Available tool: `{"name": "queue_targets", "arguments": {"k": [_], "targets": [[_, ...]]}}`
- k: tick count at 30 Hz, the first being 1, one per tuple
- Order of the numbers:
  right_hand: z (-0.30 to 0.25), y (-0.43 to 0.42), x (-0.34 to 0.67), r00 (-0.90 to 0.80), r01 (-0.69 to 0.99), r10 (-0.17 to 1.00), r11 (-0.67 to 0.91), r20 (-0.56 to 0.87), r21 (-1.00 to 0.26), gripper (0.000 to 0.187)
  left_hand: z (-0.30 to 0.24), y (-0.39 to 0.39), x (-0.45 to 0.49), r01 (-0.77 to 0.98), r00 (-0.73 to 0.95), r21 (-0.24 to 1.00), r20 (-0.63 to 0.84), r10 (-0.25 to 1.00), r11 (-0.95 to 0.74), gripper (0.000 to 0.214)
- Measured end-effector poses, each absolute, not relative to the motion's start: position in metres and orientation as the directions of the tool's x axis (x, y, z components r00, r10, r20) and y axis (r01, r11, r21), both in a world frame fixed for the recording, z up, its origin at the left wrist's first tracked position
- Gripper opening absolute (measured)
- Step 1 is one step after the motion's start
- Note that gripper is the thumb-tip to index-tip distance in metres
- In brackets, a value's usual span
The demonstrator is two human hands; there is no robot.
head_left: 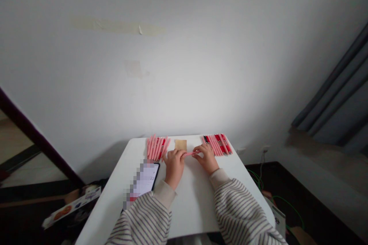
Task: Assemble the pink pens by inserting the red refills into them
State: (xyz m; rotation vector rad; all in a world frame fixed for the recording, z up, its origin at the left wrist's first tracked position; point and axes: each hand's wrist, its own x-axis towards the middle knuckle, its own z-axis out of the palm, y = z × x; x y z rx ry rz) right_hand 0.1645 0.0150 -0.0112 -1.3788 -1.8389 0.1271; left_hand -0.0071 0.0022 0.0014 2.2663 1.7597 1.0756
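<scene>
Both my hands meet near the table's middle around a slim pink pen (190,153), which lies nearly level between them. My left hand (174,166) pinches its left end, and my right hand (208,159) grips the right end with thumb and fingers. The fingers partly hide both ends. Just left of my left hand lies a row of pink pens (154,147), some with red parts. Behind my right hand is a second row of pink and red pens (220,143) with dark tips. A small tan square (181,144) rests between the rows.
The white table (189,214) stands against a pale wall (201,65). A phone (146,179) with a lit, partly blurred screen lies left of my left forearm. Green cables (255,178) and a box (277,216) are on the floor at right. A grey curtain (339,88) hangs at right.
</scene>
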Motion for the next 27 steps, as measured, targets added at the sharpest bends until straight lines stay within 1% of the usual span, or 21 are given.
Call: {"name": "queue_targets", "arguments": {"k": [2,9,12,15,21,27], "targets": [[-0.0114,0.0155,0.1642,-0.069,0.765,0.839,0.392,0.540,-0.511,0.014,0.0017,0.0022,-0.0072,0.815,0.099,0.463,0.481,0.871,-0.349,0.020],[-0.0148,0.0184,0.1651,-0.061,0.777,0.838,0.381,0.543,-0.501,0.020,0.0004,0.0027,-0.0068,0.812,0.104,0.454,0.507,0.856,-0.368,0.021],[-0.0147,0.0183,0.1659,-0.058,0.769,0.832,0.390,0.552,-0.506,0.018,-0.0005,0.0028,-0.0061,0.821,0.093,0.450,0.500,0.861,-0.350,0.023],[-0.0145,0.0178,0.1666,-0.053,0.760,0.824,0.400,0.565,-0.512,0.024,-0.0004,0.0026,-0.0055,0.835,0.085,0.446,0.476,0.875,-0.323,0.022],[-0.0144,0.0178,0.1659,-0.063,0.767,0.837,0.388,0.543,-0.510,0.015,0.0019,0.0020,-0.0059,0.829,0.085,0.455,0.474,0.877,-0.326,0.022],[-0.0144,0.0185,0.1656,-0.063,0.783,0.841,0.376,0.538,-0.496,0.014,0.0018,0.0036,-0.0070,0.799,0.099,0.484,0.480,0.872,-0.357,0.022]]}}
